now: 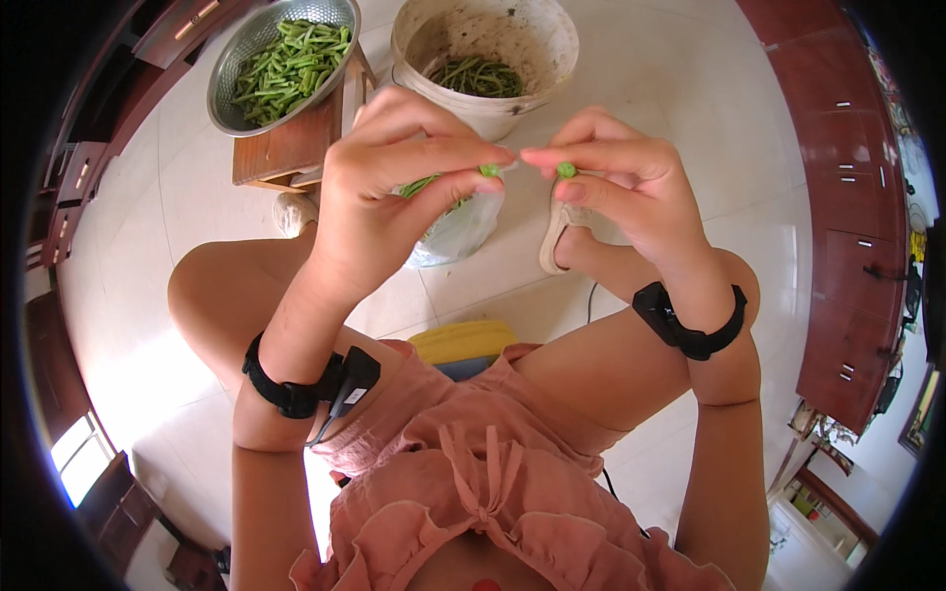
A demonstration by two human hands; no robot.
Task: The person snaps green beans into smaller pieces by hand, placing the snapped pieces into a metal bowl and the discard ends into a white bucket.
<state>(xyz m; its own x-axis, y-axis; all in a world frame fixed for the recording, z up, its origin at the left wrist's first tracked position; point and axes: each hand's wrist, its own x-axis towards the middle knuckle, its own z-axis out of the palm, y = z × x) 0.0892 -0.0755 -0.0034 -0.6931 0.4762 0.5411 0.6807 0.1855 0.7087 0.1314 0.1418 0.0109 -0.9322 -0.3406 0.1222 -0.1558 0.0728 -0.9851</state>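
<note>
Between the thumb and fingers of my left hand point(399, 170) is a green bean piece point(489, 171), its cut end facing the other hand. My right hand point(621, 170) pinches another green bean piece point(567, 170), also end-on. A small gap separates the two pieces, and the fingertips nearly meet above them. Below and partly behind my left hand, a clear plastic bag point(462, 229) holds long green beans point(418, 185); my fingers hide part of it. Beyond my hands, a metal colander point(222, 89) is heaped with short green bean pieces point(292, 70).
A wooden stool point(284, 151) supports the colander. Beside it stands a stained white bucket point(484, 111) with dark green scraps point(480, 76) at its bottom. A yellow and blue seat point(462, 343) shows between my legs. Reddish-brown cabinets point(842, 170) line the right side of the tiled floor point(709, 96).
</note>
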